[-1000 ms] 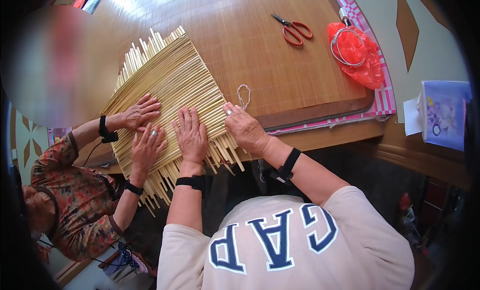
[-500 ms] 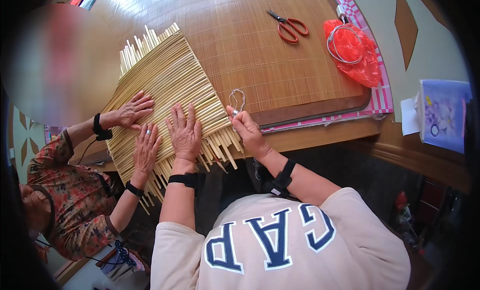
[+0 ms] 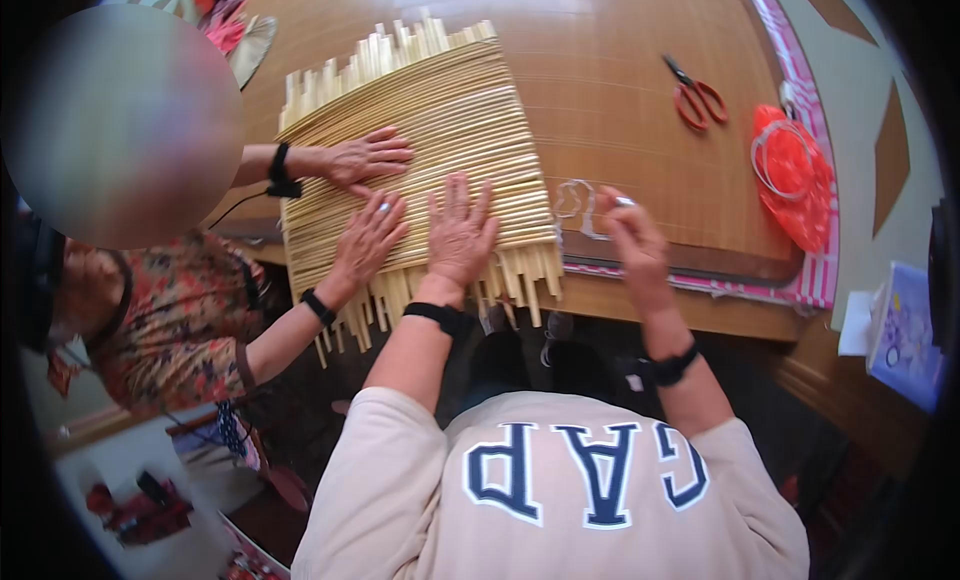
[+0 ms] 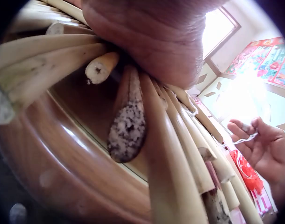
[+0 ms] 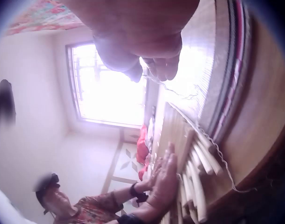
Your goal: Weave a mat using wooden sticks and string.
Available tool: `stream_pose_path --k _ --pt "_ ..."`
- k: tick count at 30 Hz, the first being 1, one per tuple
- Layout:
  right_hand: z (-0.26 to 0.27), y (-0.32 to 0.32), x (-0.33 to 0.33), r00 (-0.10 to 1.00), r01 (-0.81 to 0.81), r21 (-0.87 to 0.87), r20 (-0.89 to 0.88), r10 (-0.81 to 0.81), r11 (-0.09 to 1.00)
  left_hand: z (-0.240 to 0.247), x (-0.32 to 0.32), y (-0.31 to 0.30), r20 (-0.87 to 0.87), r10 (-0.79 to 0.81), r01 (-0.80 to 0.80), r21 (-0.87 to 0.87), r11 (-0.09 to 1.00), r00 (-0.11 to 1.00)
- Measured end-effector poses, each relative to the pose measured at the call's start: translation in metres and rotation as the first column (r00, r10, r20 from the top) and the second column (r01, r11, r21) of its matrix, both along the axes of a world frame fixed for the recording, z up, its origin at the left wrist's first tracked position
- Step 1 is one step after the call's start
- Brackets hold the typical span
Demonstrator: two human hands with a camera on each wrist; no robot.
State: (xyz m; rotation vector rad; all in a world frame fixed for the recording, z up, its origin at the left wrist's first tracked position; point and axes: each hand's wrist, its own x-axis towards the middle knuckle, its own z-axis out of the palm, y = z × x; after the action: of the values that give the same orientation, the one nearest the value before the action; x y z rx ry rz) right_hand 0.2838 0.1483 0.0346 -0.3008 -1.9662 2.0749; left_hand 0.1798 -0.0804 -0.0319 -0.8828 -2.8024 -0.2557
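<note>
A mat of pale stalks (image 3: 430,120), bound along its right edge, lies on the table with uneven ends past its front and back. My left hand (image 3: 460,235) rests flat on its front part, fingers spread. To the right of the mat, my right hand (image 3: 637,240) is raised and pinches a thin white string (image 4: 245,138) between thumb and finger; loops of the string (image 3: 572,200) hang beside the mat's edge. In the left wrist view, cut stalk ends (image 4: 128,130) show under my left palm (image 4: 151,42).
Another person's two hands (image 3: 368,160) press on the mat's left part. Red-handled scissors (image 3: 697,102) lie at the back right, near a red plastic bag (image 3: 795,180) with a white cable. A blue-purple packet (image 3: 905,330) stands at the far right.
My right hand has left the mat's right edge and moved right with the string. My left hand stays flat on the mat. The head view has shifted.
</note>
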Motion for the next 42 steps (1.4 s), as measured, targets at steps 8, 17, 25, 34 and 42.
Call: stream_pose_path --k 8,17,25,34,42 --pt "0.158 0.062 0.115 0.926 0.044 0.203 -0.375 0.036 0.978 0.0 -0.002 -0.005 0.081 0.003 -0.013 0.128 0.992 0.997" --pt "0.195 -0.141 0.077 1.0 0.02 0.006 -0.012 -0.02 1.0 0.096 0.044 -0.04 0.217 -0.834 0.027 0.963 0.267 0.508" --pt "0.211 -0.2 0.076 0.978 -0.176 -0.449 -0.184 0.102 0.876 0.177 0.122 -0.15 0.432 -0.894 -0.3 0.842 0.448 -0.122" --pt "0.257 -0.046 0.154 0.905 0.216 -0.163 -0.337 -0.26 0.963 0.096 0.167 -0.351 0.786 -0.614 -0.439 0.576 0.69 0.066" --pt "0.248 0.103 0.1 0.883 0.341 -0.072 -0.316 -0.346 0.937 0.089 0.25 -0.447 0.951 -0.235 -0.816 0.297 0.496 0.203"
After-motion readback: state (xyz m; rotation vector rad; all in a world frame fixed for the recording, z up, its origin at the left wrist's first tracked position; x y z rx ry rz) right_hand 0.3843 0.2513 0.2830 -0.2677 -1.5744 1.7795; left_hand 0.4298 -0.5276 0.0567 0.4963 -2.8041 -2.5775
